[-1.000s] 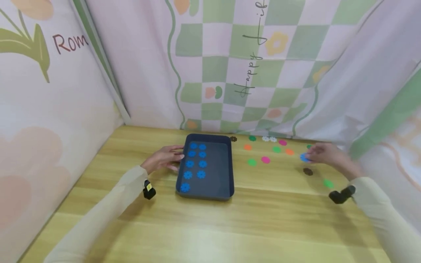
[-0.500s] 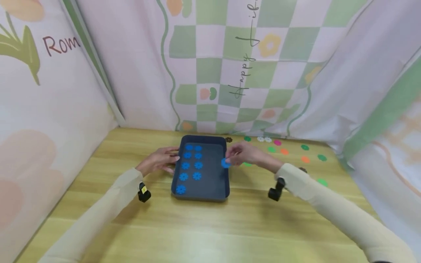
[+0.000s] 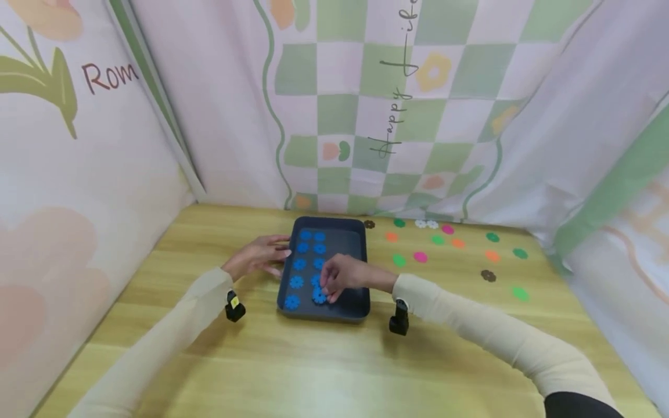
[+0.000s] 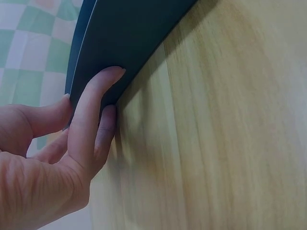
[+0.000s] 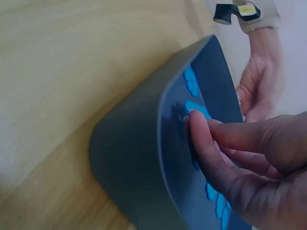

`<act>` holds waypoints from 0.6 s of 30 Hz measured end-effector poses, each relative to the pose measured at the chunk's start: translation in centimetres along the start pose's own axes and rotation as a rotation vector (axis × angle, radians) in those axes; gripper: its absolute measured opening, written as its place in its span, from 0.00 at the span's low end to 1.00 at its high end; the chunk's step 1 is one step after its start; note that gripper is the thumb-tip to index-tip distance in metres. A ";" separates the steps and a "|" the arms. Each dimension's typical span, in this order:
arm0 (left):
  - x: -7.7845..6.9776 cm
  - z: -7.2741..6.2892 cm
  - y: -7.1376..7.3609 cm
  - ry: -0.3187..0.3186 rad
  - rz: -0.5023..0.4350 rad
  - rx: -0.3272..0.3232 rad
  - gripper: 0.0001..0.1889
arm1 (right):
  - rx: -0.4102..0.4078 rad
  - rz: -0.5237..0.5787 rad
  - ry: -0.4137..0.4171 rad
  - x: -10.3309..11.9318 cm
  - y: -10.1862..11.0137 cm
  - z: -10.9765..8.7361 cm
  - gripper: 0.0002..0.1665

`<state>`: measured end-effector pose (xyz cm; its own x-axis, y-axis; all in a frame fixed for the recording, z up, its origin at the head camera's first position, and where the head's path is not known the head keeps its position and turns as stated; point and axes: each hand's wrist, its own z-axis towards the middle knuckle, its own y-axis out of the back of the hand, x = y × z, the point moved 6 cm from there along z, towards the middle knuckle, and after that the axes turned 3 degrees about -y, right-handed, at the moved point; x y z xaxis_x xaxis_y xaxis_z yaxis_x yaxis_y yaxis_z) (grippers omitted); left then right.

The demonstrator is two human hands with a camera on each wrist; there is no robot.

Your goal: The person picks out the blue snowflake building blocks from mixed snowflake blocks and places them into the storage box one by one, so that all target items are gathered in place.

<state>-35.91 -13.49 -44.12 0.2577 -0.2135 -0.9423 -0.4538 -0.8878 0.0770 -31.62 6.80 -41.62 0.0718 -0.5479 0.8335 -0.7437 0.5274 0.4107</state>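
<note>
Inside a dark grey tray (image 3: pixel 351 244), several blue flower-shaped pieces (image 3: pixel 299 264) lie flat in two columns along the left side. My right hand (image 3: pixel 342 275) is over the tray's near part and pinches another blue flower-shaped piece (image 3: pixel 319 296) between thumb and fingers, low over the tray floor. In the right wrist view, the fingertips hide part of that piece. My left hand (image 3: pixel 257 255) is at the tray's left side. The left wrist view shows its fingers (image 4: pixel 85 115) extended against the tray's outer wall, with one fingertip at the rim.
On the wooden table (image 3: pixel 313 371), right of the tray, lie several loose flower-shaped pieces in other colours, among them a brown one (image 3: pixel 488 276), a magenta one (image 3: pixel 420 256) and a light green one (image 3: pixel 520 294). A patterned curtain (image 3: pixel 340 116) hangs behind the table.
My right hand has carried the blue piece from the table's far right, over the tray's right rim, to the near end of the second column. My left hand stays at the tray's left side.
</note>
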 end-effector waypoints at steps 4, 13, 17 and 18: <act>-0.3 0.2 0.1 -0.014 -0.007 -0.019 0.33 | -0.026 -0.048 0.003 0.4 -0.4 0.3 0.02; 0.9 -1.1 1.4 -0.003 0.043 -0.015 0.34 | -0.092 -0.259 0.083 1.3 -1.9 0.7 0.05; 0.5 -0.9 1.0 -0.027 0.057 -0.001 0.34 | -0.185 -0.305 0.110 1.6 0.7 -0.1 0.05; 0.2 -0.8 0.9 -0.038 0.067 -0.004 0.34 | -0.212 -0.312 0.126 1.6 1.7 -0.5 0.05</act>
<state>-35.51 -14.65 -44.00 0.1946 -0.2566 -0.9467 -0.4653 -0.8738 0.1412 -32.46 7.12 -39.42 0.3632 -0.6259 0.6902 -0.5207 0.4780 0.7074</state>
